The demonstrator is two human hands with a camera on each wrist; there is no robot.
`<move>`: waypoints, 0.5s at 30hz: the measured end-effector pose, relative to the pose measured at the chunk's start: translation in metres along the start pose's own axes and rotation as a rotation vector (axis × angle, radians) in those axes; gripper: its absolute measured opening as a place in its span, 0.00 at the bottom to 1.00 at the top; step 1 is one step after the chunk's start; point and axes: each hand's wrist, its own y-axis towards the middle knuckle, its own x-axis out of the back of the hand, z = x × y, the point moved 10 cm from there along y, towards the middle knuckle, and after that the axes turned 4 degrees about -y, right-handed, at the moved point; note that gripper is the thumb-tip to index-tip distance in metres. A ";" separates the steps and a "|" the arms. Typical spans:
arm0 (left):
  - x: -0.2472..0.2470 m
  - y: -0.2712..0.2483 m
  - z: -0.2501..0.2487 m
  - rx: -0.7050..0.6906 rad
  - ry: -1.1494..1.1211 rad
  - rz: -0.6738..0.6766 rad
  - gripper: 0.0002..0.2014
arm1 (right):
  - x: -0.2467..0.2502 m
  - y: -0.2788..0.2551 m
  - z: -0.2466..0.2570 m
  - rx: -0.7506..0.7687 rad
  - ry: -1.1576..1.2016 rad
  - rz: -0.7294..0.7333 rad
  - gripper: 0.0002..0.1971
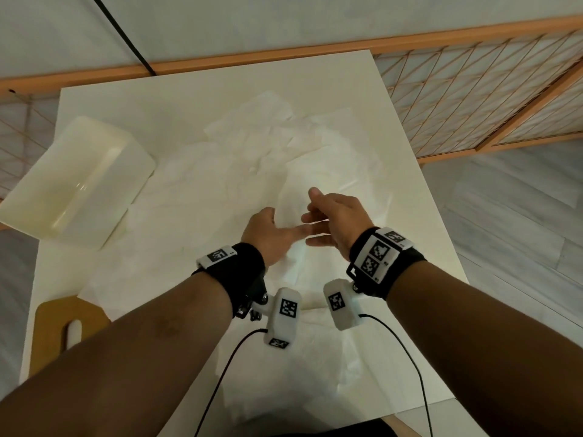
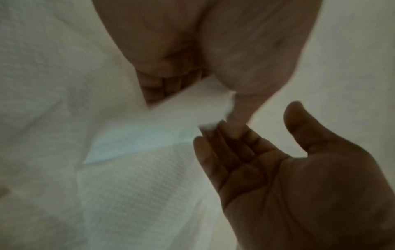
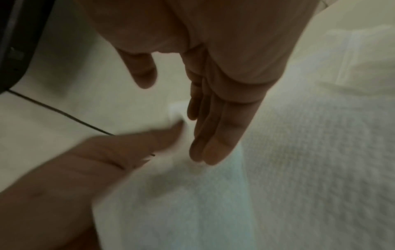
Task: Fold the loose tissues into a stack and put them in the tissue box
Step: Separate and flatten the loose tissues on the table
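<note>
head: left hand (image 1: 268, 238) and right hand (image 1: 334, 219) meet over loose tissues (image 1: 252, 159) spread on table (image 1: 410, 171); tissue box (image 1: 75, 181) open at left | left wrist: left hand's grip on tissue unclear | right wrist: right fingers (image 3: 215, 135) straight

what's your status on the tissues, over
Left hand open, right hand open, both above the loose tissues. None folded yet. Tissue box lies open, far left. Nothing in the way.

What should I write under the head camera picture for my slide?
Two hands, left hand and right hand, meet over loose tissues spread on a white table, beside an open tissue box.
</note>
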 end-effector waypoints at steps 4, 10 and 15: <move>0.024 0.013 -0.001 -0.054 0.254 -0.113 0.09 | 0.016 0.010 -0.016 0.006 -0.227 -0.165 0.11; 0.031 0.022 -0.003 -0.076 0.495 -0.140 0.15 | 0.021 0.028 -0.025 -0.027 -0.305 -0.197 0.28; 0.033 0.021 0.008 -0.039 0.404 -0.126 0.19 | 0.017 0.040 -0.009 -0.048 -0.368 -0.247 0.29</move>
